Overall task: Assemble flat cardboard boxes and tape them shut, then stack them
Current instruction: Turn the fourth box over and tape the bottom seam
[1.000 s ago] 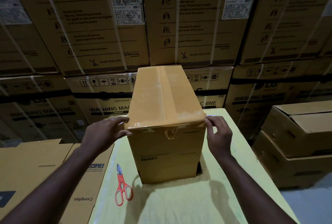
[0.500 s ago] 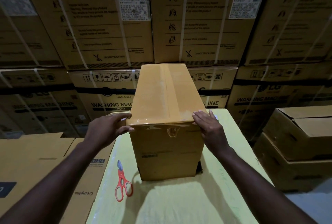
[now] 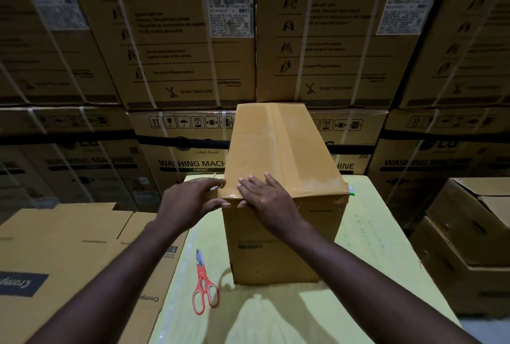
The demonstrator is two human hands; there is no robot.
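A table [image 3: 276,316] is seen, and it is covered with a pale yellow-green sheet. One closed cardboard box [image 3: 276,145] is standing directly on it, around the middle and reaching toward the far edge. The box is set with its short face toward the near edge, and its top seam is sealed with clear tape. A pair of scissors [image 3: 202,277] with orange-red handles is laid flat near the left edge, just beside the near left corner of the box and not touching it. The blades are pointed toward the far edge and the handles toward the near edge. Some faint handwriting [image 3: 371,236] is seen on the sheet between the box and the right edge; it cannot be read.
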